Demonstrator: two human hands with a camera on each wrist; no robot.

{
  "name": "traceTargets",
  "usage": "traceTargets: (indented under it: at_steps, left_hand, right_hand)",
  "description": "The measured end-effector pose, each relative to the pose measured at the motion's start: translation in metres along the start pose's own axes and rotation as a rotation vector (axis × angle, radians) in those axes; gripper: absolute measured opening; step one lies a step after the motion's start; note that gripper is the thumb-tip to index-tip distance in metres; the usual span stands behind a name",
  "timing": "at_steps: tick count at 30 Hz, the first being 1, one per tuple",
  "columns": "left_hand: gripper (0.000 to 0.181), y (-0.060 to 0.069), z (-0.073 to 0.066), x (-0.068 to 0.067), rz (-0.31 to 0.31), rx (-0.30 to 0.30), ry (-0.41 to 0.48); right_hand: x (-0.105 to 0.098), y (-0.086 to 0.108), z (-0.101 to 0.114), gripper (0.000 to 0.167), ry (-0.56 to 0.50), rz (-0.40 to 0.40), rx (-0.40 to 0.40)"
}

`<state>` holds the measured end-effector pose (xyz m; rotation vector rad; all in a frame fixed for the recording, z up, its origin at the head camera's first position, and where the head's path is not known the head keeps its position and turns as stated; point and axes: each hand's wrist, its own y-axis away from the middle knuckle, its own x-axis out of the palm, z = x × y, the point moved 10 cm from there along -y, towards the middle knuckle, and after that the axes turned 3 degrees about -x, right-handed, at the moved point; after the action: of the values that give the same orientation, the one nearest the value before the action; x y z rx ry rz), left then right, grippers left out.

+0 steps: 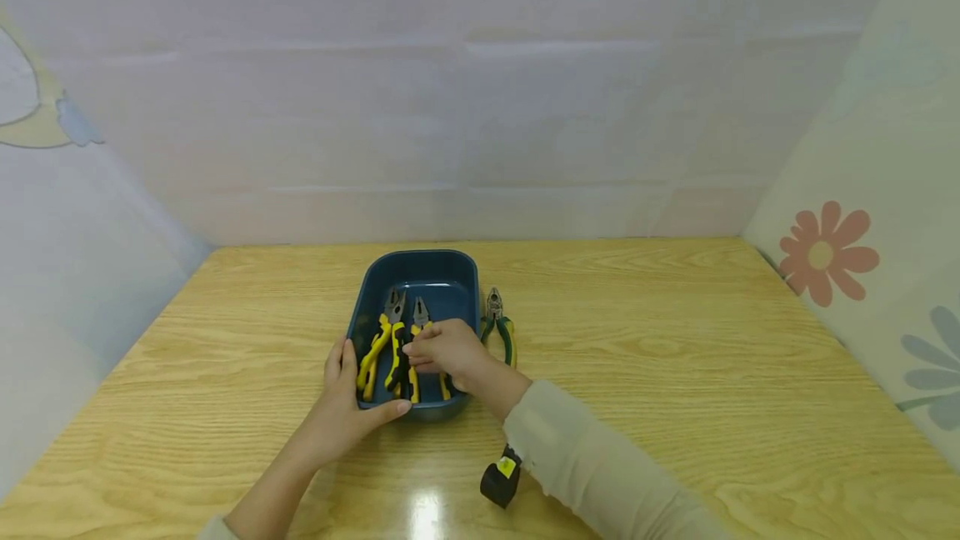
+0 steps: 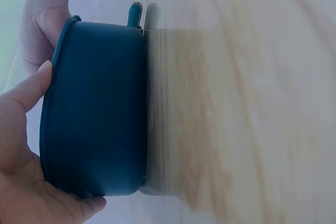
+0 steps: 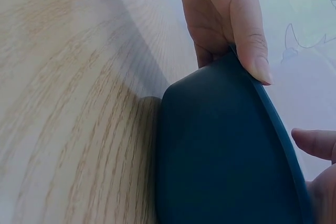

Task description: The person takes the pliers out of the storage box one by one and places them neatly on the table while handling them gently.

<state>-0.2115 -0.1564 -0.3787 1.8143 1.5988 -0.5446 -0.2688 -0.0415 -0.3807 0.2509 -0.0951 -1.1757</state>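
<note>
A dark blue tray (image 1: 463, 273) stands on the table, holding several pliers with yellow and black handles, among them long-nose pliers (image 1: 375, 352) at its left. My left hand (image 1: 341, 419) grips its near left corner, thumb on the near rim and fingers along the outer left wall; the left wrist view shows this hand (image 2: 26, 182) against the tray wall (image 2: 94, 114). Inside the tray, my right hand (image 1: 450, 352) is over a pair of pliers (image 1: 421, 312), partly covering the handles. Its fingertips are beside a yellow-black handle; whether they pinch it is hidden.
Pliers with green and yellow handles (image 1: 495, 305) lie on the table just right of the tray. A black tape measure with a yellow label (image 1: 500, 482) sits nearer, partly behind the right sleeve (image 1: 577, 448). The wooden table (image 1: 675, 332) meets a pale cloth backdrop behind.
</note>
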Motion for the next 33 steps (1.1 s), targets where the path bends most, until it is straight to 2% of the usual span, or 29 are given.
traceTargets:
  at_steps: [6, 13, 22, 33]
  left_hand:
    - [0.112, 0.0007, -0.0002, 0.0000, 0.004, 0.003, 0.007]
    - [0.112, 0.0007, -0.0001, 0.0011, 0.008, 0.003, 0.018]
    - [0.112, 0.0006, -0.0008, 0.0012, 0.005, 0.007, 0.018]
    - [0.112, -0.0001, 0.0008, 0.0017, 0.009, 0.001, 0.017]
  right_hand:
    - [0.0024, -0.0033, -0.0017, 0.020, -0.028, -0.010, 0.016]
    - [0.0047, -0.0065, -0.0024, 0.030, -0.037, -0.021, 0.022]
    - [0.0048, -0.0086, -0.0074, 0.023, -0.074, -0.044, 0.041]
    - [0.0085, -0.0093, -0.0083, 0.018, -0.044, -0.033, 0.057]
